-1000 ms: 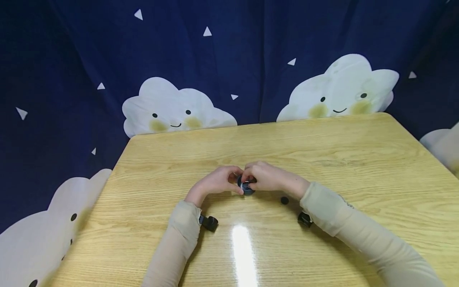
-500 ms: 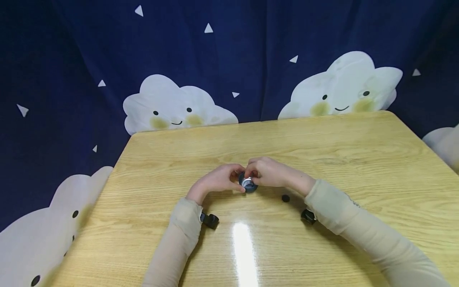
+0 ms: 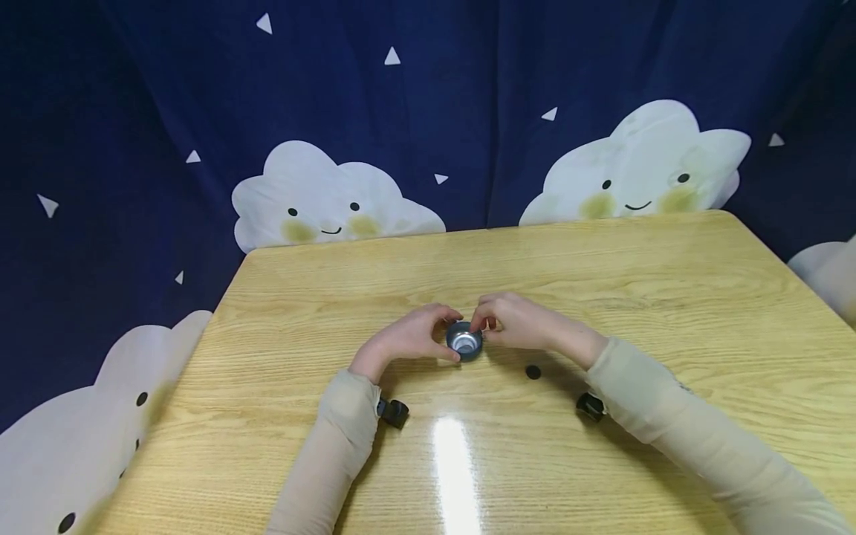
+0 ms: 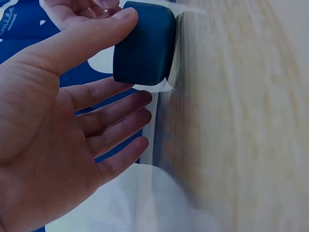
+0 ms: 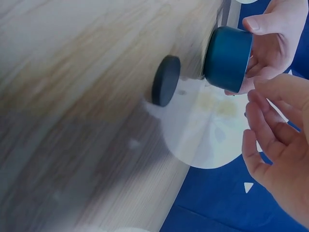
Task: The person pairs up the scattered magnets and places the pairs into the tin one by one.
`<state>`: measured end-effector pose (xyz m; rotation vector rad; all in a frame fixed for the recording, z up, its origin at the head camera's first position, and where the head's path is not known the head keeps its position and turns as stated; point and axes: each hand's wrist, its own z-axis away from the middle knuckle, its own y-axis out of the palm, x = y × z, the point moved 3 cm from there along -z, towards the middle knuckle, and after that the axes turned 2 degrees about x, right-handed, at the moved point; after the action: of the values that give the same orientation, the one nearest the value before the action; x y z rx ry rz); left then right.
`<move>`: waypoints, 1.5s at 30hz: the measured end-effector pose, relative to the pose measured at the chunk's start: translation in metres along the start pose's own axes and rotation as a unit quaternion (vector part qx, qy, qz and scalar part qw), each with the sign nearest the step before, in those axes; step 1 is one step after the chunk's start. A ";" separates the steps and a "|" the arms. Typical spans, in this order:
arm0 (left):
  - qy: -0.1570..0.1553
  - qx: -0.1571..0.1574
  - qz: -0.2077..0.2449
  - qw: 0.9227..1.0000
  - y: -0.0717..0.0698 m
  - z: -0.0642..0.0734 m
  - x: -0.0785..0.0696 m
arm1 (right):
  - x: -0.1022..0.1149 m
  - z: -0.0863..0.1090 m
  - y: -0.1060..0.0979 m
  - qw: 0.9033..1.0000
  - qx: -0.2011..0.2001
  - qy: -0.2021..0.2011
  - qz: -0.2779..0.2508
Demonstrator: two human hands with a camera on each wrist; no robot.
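Note:
A small dark teal metal cup [image 3: 464, 341] with a shiny silver inside stands on the table, its mouth facing up in the head view. My left hand [image 3: 414, 334] holds its side between thumb and index finger; in the left wrist view the other fingers of that left hand [image 4: 72, 116] stretch out below the cup [image 4: 145, 44]. Loosely bent, the fingers of my right hand [image 3: 511, 323] are right at the cup's right rim. The right wrist view shows the right hand [image 5: 285, 140] beside the cup [image 5: 228, 59], with nothing visible in its fingers.
A flat black disc [image 3: 533, 372] lies on the wooden table [image 3: 334, 297], right of the cup and nearer to me. Small black cameras [image 3: 394, 413] are strapped at both wrists. Behind the table hangs a dark blue curtain [image 3: 334, 74] with clouds.
My right hand has drawn back to the right from over the cup, baring more of its silver inside. The left hand keeps its hold on the cup's side.

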<state>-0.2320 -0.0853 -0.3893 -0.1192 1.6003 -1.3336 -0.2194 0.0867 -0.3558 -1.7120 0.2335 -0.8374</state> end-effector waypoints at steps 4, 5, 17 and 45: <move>0.000 -0.006 -0.024 1.000 0.000 0.000 -0.004 | -0.004 0.004 -0.001 1.000 0.002 0.005 0.005; 0.001 -0.006 -0.026 1.000 0.000 0.000 -0.005 | -0.005 0.006 -0.002 1.000 0.002 0.007 0.005; 0.005 0.006 -0.054 0.998 0.001 -0.008 -0.024 | -0.013 0.025 -0.008 0.999 -0.011 0.018 0.024; 0.056 0.030 -0.178 0.982 0.021 -0.029 -0.068 | -0.041 0.082 -0.025 0.994 -0.004 0.092 0.056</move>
<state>-0.2094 -0.0152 -0.3673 -0.3089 1.6845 -1.6876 -0.2036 0.1807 -0.3573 -1.6133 0.4538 -0.9120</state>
